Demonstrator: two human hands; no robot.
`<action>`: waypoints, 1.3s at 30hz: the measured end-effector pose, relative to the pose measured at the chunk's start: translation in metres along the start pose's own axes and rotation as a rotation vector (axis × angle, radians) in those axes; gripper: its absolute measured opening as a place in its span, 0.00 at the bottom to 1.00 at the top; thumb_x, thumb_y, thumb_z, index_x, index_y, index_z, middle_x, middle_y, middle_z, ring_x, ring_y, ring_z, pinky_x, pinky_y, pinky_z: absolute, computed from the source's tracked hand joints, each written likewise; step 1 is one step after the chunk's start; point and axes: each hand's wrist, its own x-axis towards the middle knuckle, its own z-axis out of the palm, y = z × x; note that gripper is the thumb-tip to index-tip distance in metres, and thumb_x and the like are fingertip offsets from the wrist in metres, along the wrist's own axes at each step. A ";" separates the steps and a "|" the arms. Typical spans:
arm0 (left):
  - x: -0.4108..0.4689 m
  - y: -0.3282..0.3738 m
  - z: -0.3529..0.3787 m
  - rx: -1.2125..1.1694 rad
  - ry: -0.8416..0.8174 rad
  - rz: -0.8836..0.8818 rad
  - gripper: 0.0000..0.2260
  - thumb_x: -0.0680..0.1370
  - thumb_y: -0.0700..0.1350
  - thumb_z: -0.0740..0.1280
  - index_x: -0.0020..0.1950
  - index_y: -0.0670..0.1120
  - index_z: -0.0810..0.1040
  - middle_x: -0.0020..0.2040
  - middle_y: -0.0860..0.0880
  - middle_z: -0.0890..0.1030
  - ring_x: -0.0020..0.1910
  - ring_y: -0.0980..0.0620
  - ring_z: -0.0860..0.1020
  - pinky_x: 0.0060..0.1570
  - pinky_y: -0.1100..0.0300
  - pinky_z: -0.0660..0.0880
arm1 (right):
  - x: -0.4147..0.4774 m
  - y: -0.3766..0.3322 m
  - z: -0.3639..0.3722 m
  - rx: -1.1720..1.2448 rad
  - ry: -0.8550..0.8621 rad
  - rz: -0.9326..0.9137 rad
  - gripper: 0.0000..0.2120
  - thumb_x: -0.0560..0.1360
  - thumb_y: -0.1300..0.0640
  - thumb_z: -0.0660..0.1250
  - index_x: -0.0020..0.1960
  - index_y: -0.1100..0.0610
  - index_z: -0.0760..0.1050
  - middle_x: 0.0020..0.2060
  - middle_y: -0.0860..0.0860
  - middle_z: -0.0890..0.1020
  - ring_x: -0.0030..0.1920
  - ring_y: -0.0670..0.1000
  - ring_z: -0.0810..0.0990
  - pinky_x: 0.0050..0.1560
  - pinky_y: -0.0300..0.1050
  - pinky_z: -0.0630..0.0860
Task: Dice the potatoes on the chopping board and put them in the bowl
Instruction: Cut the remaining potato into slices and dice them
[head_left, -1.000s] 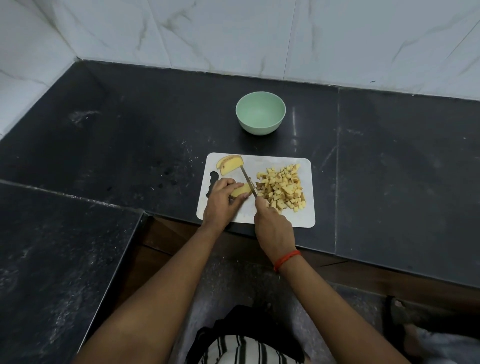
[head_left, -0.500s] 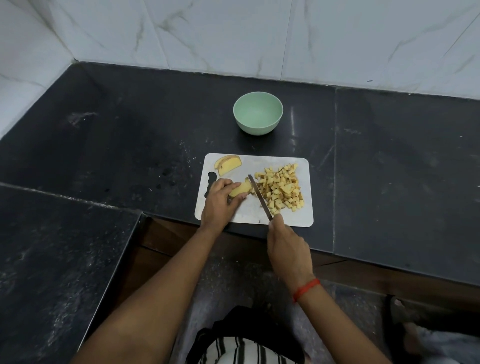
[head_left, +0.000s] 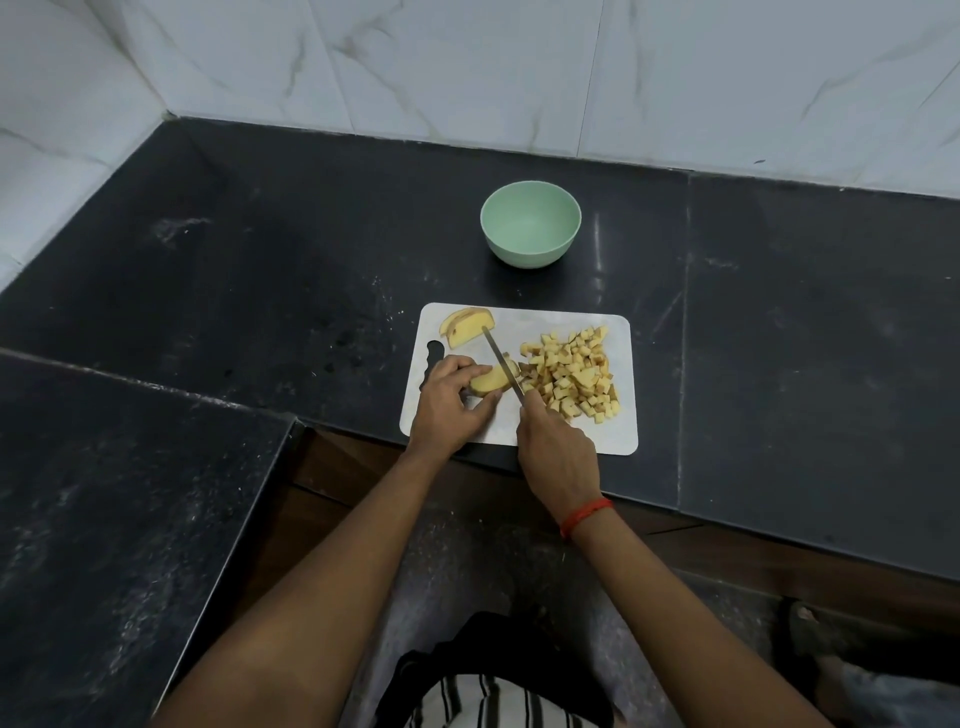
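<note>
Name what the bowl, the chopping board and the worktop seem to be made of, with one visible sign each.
Bowl: probably matte plastic or melamine; even pale green, no glaze shine.
Chopping board: likely plastic; thin, flat, white, with a moulded handle hole.
Worktop: polished dark stone, perhaps granite; speckled, with slab joints and faint reflections.

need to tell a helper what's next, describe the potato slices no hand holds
On the black counter lies a white chopping board. In its far left corner sit the potato slices, long curved pieces lying together, unlike the small diced cubes heaped on the right.
</note>
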 end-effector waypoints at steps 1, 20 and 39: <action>0.000 0.000 0.000 0.002 -0.001 0.000 0.16 0.74 0.46 0.77 0.60 0.44 0.85 0.54 0.51 0.77 0.54 0.54 0.75 0.50 0.74 0.69 | 0.001 0.000 -0.001 0.000 -0.009 -0.003 0.10 0.83 0.54 0.55 0.63 0.53 0.65 0.40 0.55 0.81 0.36 0.61 0.81 0.32 0.50 0.73; 0.002 0.000 0.002 0.024 -0.017 -0.037 0.16 0.75 0.47 0.77 0.61 0.45 0.84 0.57 0.50 0.77 0.58 0.55 0.73 0.56 0.65 0.72 | -0.056 0.019 -0.017 -0.075 -0.162 0.029 0.06 0.84 0.53 0.53 0.60 0.50 0.61 0.43 0.52 0.81 0.38 0.62 0.82 0.33 0.51 0.74; -0.008 -0.002 -0.004 0.087 -0.064 -0.042 0.18 0.80 0.52 0.70 0.67 0.45 0.80 0.61 0.50 0.74 0.64 0.53 0.71 0.61 0.61 0.71 | -0.003 -0.003 -0.004 0.105 -0.010 -0.001 0.04 0.84 0.54 0.54 0.56 0.53 0.65 0.33 0.52 0.78 0.32 0.58 0.78 0.32 0.51 0.75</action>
